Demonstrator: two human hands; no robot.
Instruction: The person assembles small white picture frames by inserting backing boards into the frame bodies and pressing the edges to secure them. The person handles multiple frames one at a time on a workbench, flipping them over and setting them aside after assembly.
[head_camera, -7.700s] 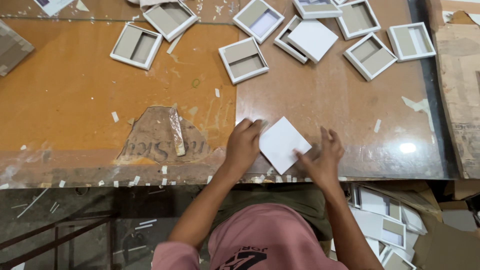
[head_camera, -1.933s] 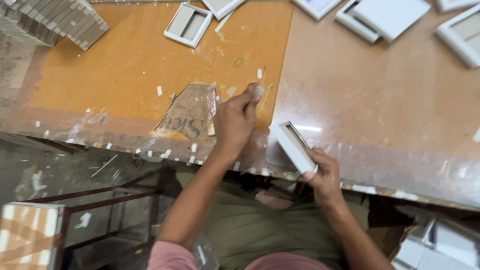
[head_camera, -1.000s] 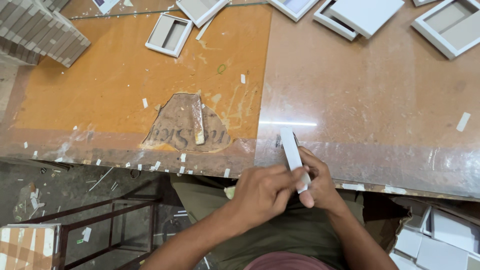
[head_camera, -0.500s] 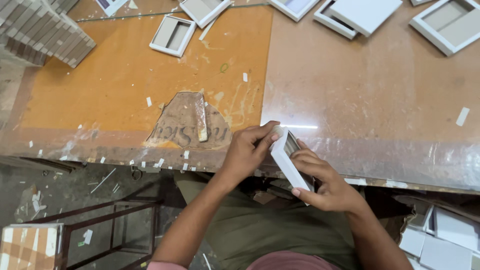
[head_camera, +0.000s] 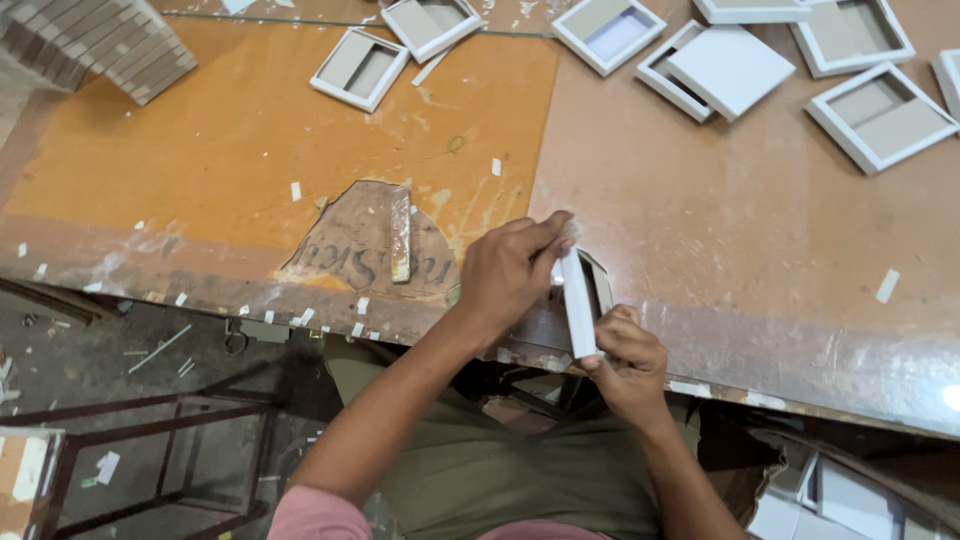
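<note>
left hand (head_camera: 510, 275) fingers curled, right hand (head_camera: 625, 350) fingers pinched, forearms converging

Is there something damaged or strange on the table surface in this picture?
Yes. The orange top layer of the table is torn away in a ragged patch near the front edge, beside the left hand. Small white scraps are scattered across the surface.

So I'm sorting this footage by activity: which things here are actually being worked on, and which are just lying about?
In hand:
- white box tray, held on edge at the table's near edge
- left hand, fingers on its top
- right hand, gripping its lower end

Lying about:
- open white trays
- closed white box
- stacked trays
- paper scraps
</note>
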